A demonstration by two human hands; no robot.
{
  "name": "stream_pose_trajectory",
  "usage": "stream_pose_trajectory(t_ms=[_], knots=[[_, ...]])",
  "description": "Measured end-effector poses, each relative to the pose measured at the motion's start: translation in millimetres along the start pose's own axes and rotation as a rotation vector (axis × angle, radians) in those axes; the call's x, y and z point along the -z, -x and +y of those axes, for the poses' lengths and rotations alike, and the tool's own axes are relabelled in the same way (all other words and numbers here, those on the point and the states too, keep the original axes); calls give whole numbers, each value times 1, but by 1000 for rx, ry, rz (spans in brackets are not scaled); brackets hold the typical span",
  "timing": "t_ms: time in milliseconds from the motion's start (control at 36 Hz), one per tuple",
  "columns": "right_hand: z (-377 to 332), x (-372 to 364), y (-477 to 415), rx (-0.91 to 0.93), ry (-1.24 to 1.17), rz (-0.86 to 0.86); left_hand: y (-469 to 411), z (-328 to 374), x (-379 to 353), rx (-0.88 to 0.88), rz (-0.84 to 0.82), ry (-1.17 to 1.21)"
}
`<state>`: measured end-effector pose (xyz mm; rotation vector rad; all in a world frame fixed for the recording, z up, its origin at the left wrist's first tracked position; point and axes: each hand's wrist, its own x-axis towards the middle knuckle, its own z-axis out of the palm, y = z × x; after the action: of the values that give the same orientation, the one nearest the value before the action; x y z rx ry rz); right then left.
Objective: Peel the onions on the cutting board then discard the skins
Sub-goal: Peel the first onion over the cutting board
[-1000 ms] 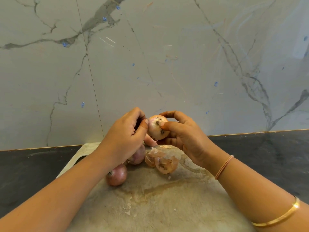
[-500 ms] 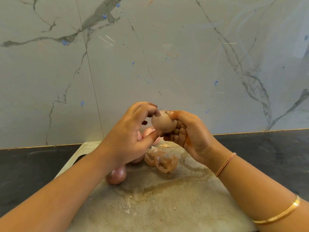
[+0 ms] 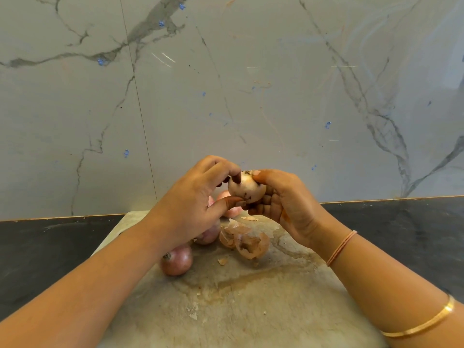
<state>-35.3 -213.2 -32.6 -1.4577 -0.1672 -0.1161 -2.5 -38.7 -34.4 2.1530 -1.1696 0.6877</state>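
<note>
Above the far part of the stained cutting board (image 3: 251, 310) I hold a pale onion (image 3: 247, 188) between both hands. My right hand (image 3: 283, 204) cradles it from the right, thumb on its top. My left hand (image 3: 193, 204) pinches it from the left with thumb below and fingertips on top. An unpeeled reddish onion (image 3: 176, 262) lies on the board under my left wrist. A second one (image 3: 209, 234) is half hidden behind that hand. A peeled pinkish onion (image 3: 232, 210) lies farther back. Loose brown skins (image 3: 247, 242) sit mid-board.
The board lies on a dark countertop (image 3: 50, 247) that runs along a grey marble wall (image 3: 226, 96). Small skin scraps (image 3: 222, 261) dot the board. Bangles ring my right forearm (image 3: 416, 325).
Both hands lifted the onion slightly and turned it. My left hand shifted from picking at its left side to pinching it with the thumb underneath.
</note>
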Motion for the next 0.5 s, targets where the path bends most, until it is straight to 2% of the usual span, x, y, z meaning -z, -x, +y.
stream_pose_trajectory(t_ms=[500], knots=[[0,1,0,6,-21,-14,1,-2,-2,31,28,-3]])
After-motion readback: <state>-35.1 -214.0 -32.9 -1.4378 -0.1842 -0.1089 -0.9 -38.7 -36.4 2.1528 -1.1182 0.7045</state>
